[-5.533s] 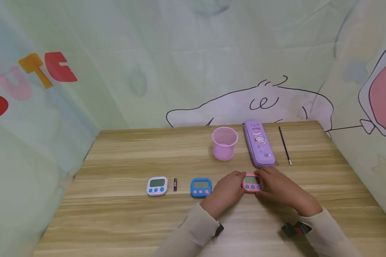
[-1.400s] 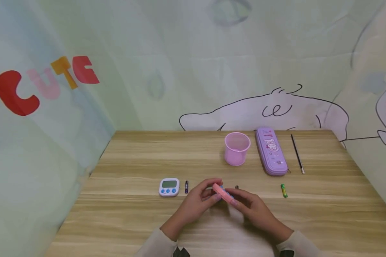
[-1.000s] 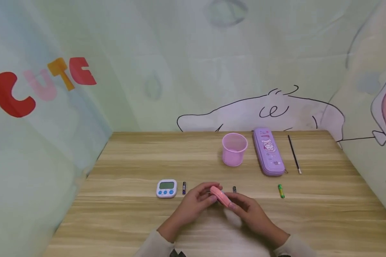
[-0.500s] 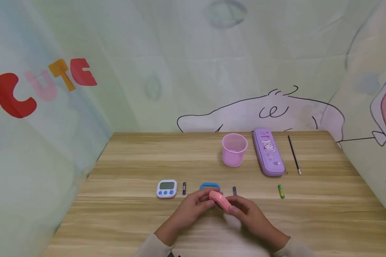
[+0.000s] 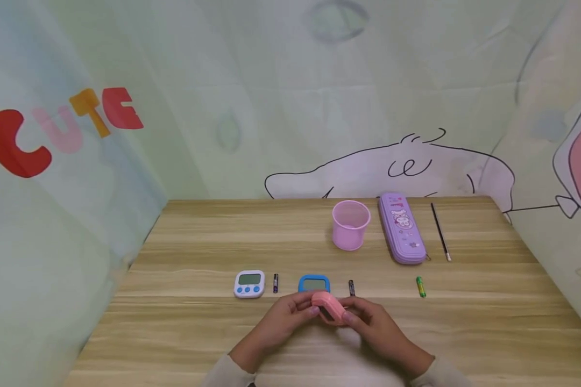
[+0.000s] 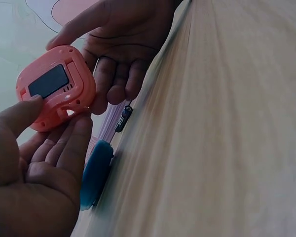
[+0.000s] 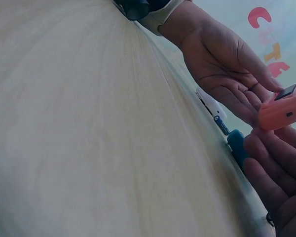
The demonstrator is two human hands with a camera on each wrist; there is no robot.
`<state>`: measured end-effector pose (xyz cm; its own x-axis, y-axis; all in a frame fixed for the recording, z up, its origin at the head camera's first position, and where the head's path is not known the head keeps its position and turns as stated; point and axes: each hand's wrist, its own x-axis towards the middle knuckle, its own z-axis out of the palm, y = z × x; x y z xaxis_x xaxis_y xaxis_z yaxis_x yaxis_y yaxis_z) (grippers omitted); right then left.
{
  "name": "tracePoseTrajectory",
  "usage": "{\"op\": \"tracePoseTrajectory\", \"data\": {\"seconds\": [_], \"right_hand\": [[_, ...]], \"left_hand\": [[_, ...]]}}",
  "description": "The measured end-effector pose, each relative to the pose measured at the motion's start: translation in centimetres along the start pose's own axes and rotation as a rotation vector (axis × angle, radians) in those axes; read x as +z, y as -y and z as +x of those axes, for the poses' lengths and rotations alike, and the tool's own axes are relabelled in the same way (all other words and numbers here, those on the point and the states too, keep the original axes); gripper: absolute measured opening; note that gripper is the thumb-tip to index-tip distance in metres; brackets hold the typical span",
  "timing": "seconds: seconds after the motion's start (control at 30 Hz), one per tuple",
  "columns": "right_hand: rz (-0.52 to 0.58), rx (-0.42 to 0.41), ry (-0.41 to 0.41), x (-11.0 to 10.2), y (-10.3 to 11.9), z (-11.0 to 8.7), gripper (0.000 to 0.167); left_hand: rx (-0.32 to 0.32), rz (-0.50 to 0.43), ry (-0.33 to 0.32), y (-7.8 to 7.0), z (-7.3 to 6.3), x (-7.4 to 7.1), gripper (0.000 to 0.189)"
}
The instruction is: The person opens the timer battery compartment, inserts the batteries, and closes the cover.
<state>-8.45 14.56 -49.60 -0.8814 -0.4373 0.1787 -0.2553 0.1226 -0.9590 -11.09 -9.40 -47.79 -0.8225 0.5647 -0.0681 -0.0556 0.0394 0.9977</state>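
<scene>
Both hands hold a coral-pink digital timer above the table, in front of a blue timer. My left hand pinches its left edge between thumb and fingers. On the opposite edge, my right hand grips it the same way. Its back is turned toward me; in the left wrist view the coral timer shows a dark rectangular patch and a small hole near the lower edge. The left thumb lies beside that patch. Its screen and buttons are hidden. The hands and coral timer cover the blue timer's lower part.
A white timer lies left, with a dark battery beside it. Another dark battery lies right of the blue timer, and a green battery farther right. Behind are a pink cup, a purple pencil case and a pencil.
The coral timer has gone from lying face up on the table to being held raised, its back tilting toward me. Lately the hands have drawn nearer, uncovering the blue timer's top.
</scene>
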Motion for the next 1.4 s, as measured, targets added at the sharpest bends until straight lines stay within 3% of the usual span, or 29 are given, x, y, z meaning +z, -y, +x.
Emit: {"op": "tracePoseTrajectory", "data": {"seconds": [0.17, 0.57, 0.83, 1.23, 1.4], "right_hand": [[-0.043, -0.076, 0.032, 0.01, -0.18, 0.19, 0.023], [-0.129, -0.127, 0.042, 0.03, -0.45, 0.23, 0.024], [-0.165, -0.142, 0.001, -0.12, -0.49, 0.29, 0.044], [-0.122, -0.125, -0.007, -0.21, -0.13, 0.28, 0.038], [-0.155, -0.118, -0.055, -0.23, -0.33, 0.12, 0.034]], "left_hand": [[-0.023, -0.033, -0.012, 0.34, -0.15, -0.06, 0.046], [-0.029, -0.101, -0.023, 0.72, -0.34, -0.16, 0.048], [-0.060, -0.152, -0.025, 0.90, -0.31, -0.09, 0.050], [-0.110, -0.165, -0.061, 0.92, -0.30, -0.03, 0.054], [-0.126, -0.146, -0.041, 1.02, -0.23, 0.35, 0.056]]}}
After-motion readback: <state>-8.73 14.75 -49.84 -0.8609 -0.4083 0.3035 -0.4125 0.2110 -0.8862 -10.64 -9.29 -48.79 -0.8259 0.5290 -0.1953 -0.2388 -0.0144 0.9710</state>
